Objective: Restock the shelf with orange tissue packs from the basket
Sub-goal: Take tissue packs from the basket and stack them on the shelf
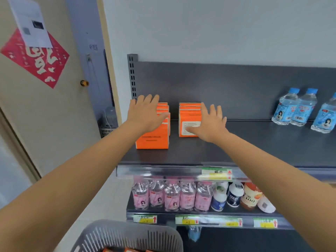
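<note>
Both arms are reaching up from the bottom corners of the frame toward the dark top shelf [236,142] at centre. Left hand [145,113] is lying flat, fingers spread apart, over the top of the left row of orange tissue packs [152,139], gripping nothing; whether the palm is actually pressing on the packs or just hovering over them, cannot tell. Right hand [211,122] is also open with fingers splayed, sitting against the right side of the right row of orange packs [189,122], thumb crossing the front pack's white label, nothing clamped. The two rows are standing upright at the left end of the shelf, apart from each other with a bare strip of shelf between, running back toward the rear panel. Blue-capped water bottles [298,110] are standing well apart at the right edge of the frame on the same shelf. Lower shelf, lower centre, is holding a line of pink-labelled bottles [172,195] with a few mixed bottles [236,195] just to their right, and price tags [214,174] are showing along the shelf rails. Grey slotted basket [127,235] is sitting at the bottom centre of the frame, with orange packs in the basket [127,250] just showing at the bottom edge.
</note>
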